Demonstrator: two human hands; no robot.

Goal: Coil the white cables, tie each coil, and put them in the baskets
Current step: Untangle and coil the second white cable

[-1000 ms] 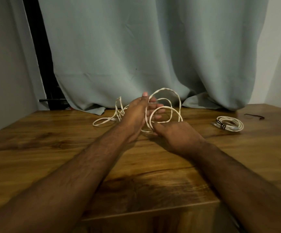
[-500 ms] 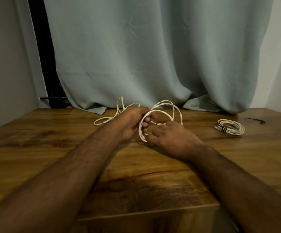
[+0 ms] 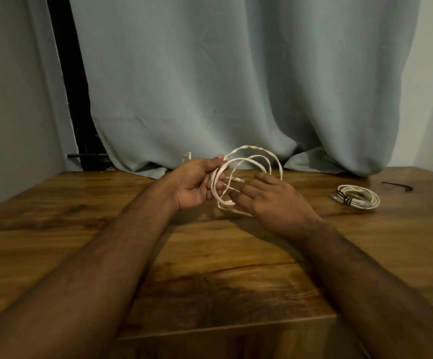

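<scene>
A: The left hand (image 3: 197, 182) holds the cable (image 3: 251, 161) above the tabletop (image 3: 80, 229), its fingers (image 3: 216, 186) curled round one side of the loops. The right hand (image 3: 270, 198) lies against the other side, fingers straight, gripping nothing.

B: Then only one side is pinned. The loops stand at different widths, so they could spring apart if the left hand relaxes.

A: A loose end (image 3: 238, 180) pokes out mid-coil too; it may slip free before tying. The tie (image 3: 396, 185) lies well apart, past the tied coil (image 3: 358, 199).

B: No baskets show.
</scene>
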